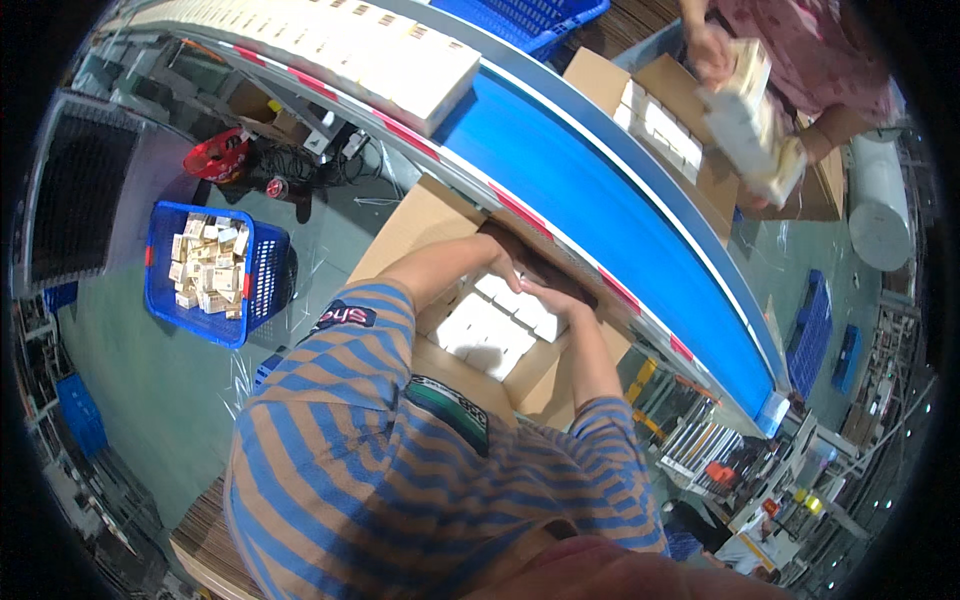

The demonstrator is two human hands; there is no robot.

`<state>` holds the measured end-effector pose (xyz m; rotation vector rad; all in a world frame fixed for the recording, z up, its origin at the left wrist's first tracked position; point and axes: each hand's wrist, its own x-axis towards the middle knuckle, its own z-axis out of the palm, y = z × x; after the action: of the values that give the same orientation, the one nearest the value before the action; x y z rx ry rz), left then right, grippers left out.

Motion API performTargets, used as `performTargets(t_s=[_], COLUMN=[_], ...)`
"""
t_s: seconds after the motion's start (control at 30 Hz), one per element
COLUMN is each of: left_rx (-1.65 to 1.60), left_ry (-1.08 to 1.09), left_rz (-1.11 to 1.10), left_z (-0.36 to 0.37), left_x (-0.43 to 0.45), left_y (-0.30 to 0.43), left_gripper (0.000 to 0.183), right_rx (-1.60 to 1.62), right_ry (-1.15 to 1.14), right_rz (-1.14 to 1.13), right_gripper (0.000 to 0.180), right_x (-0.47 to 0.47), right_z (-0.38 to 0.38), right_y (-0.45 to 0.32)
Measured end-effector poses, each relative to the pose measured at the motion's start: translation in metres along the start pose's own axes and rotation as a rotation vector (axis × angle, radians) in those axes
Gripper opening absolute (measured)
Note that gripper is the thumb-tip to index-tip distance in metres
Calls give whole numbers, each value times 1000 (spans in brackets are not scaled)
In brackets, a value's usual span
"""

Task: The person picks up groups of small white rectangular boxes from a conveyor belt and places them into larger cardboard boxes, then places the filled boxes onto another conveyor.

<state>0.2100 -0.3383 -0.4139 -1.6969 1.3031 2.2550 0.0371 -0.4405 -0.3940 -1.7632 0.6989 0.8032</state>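
In front of me an open cardboard carton [427,225] stands against the near side of the conveyor. White small boxes [480,330] fill the visible part of it in close rows. Both of my arms reach over its flaps to the far side. My left hand [504,261] bends down at the far wall, its fingers partly hidden. From the right, my right hand [551,298] lies at the end of the far row of boxes [517,304], fingertips close to the left hand. Whether either hand grips a box is not visible.
A blue conveyor belt [570,157] carries long rows of white boxes [360,60]. Across it, a co-worker's hands [712,56] hold a blurred row of boxes [750,120] by another carton [660,135]. On the floor at left stands a blue basket [262,262] with loose small boxes.
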Motion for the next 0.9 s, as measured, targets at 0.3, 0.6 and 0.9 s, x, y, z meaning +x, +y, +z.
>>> performTargets(t_s=[0.3, 0.6, 0.9], left_rx=[726, 470, 241], left_ry=[647, 755, 2076], left_rz=[-70, 147, -184], left_z=[112, 92, -85], left_x=[-86, -57, -309], left_y=[3, -10, -69], left_gripper=[89, 73, 51], right_rx=[-650, -314, 127], right_ry=[549, 290, 545], right_rz=[-23, -116, -773], right_gripper=[93, 93, 63], right_x=[-76, -37, -98], right_z=[98, 67, -20], right_y=[-18, -21, -208])
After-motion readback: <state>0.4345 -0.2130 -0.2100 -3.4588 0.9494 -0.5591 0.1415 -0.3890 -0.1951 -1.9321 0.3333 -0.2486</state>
